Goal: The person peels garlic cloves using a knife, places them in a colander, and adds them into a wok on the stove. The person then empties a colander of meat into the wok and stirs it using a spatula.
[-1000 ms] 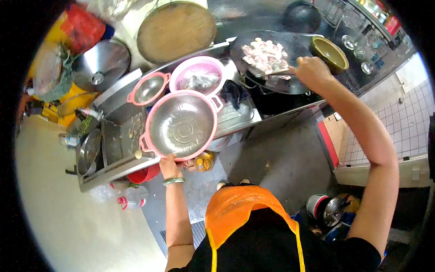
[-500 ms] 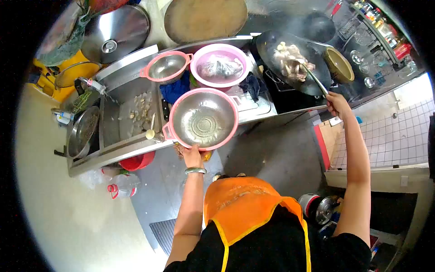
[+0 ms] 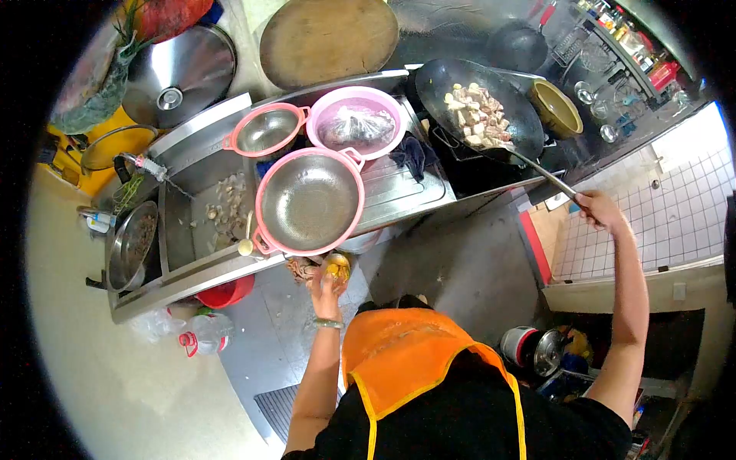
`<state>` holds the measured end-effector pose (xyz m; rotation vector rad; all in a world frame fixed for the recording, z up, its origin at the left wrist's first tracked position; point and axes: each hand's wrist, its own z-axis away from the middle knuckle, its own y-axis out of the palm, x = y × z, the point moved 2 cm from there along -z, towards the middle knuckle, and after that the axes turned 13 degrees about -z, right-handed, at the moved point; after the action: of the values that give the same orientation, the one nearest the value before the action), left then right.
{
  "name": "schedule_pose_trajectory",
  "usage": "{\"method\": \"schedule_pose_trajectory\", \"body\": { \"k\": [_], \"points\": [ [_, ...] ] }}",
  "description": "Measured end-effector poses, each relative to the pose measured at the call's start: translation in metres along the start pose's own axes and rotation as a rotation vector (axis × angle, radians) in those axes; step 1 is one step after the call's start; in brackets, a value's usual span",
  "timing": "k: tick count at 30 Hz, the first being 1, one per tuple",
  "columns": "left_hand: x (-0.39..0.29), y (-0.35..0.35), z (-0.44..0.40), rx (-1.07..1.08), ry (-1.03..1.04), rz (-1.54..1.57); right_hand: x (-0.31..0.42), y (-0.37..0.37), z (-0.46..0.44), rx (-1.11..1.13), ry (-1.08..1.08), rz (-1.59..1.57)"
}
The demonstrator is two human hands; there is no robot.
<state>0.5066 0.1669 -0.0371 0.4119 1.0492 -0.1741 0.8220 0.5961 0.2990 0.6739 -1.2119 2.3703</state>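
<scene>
My right hand (image 3: 602,209) is closed around the long handle of a metal wok spatula (image 3: 546,172), whose head is hard to make out among the food. Pale, chunky pieces of food (image 3: 478,115) lie in the black wok (image 3: 435,80) on the stove. My left hand (image 3: 326,297) is just below the near rim of a pink-rimmed metal colander (image 3: 310,201), apart from it, with fingers stretched out. That colander sits at the counter's front edge, touching a pink basin (image 3: 398,126) that holds a plastic bag. Behind it is a smaller pink-rimmed colander (image 3: 267,130).
On the left is a metal sink (image 3: 201,222) with scraps in it and a pan (image 3: 134,249) beside it. A dark cloth (image 3: 414,157) lies near the stove. Right of the wok stands a brown bowl (image 3: 556,109). A round board (image 3: 328,42) leans behind the counter.
My left hand has let go of the large colander, which now rests farther left on the counter. My right hand has drawn the spatula back toward the wok's near edge.
</scene>
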Motion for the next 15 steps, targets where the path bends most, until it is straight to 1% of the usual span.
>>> {"method": "schedule_pose_trajectory", "body": {
  "k": [1, 2, 3, 4, 5, 6, 8, 10, 11, 12, 14, 15],
  "points": [
    [0.007, -0.006, 0.004, -0.025, -0.054, -0.031, -0.010, 0.010, -0.030, 0.031, -0.070, -0.008],
    [0.014, -0.009, 0.009, -0.052, -0.111, -0.062, -0.019, 0.026, -0.061, 0.034, -0.144, -0.102],
    [0.019, -0.012, 0.013, -0.093, -0.133, -0.123, -0.008, 0.050, -0.069, 0.016, -0.185, -0.144],
    [0.032, -0.020, 0.013, -0.124, -0.159, -0.163, -0.020, 0.062, -0.107, 0.050, -0.230, -0.225],
    [0.053, -0.035, 0.009, -0.156, -0.187, -0.202, -0.022, 0.073, -0.130, 0.001, -0.342, -0.226],
    [0.074, -0.052, 0.009, -0.189, -0.217, -0.245, -0.024, 0.080, -0.148, 0.003, -0.289, -0.408],
    [0.107, -0.086, 0.014, -0.231, -0.250, -0.216, -0.015, 0.079, -0.144, 0.016, -0.202, -0.546],
    [0.118, -0.109, 0.027, -0.311, -0.285, -0.301, -0.013, 0.060, -0.132, 0.019, -0.233, -0.546],
    [0.125, -0.116, 0.033, -0.352, -0.304, -0.336, -0.009, 0.048, -0.123, 0.041, -0.226, -0.592],
    [0.130, -0.120, 0.039, -0.372, -0.319, -0.349, -0.002, 0.039, -0.115, 0.017, -0.205, -0.583],
    [0.138, -0.129, 0.050, -0.410, -0.350, -0.383, -0.004, 0.028, -0.147, 0.026, -0.292, -0.593],
    [0.139, -0.123, 0.057, -0.422, -0.358, -0.369, 0.001, 0.030, -0.166, 0.037, -0.229, -0.632]
  ]
}}
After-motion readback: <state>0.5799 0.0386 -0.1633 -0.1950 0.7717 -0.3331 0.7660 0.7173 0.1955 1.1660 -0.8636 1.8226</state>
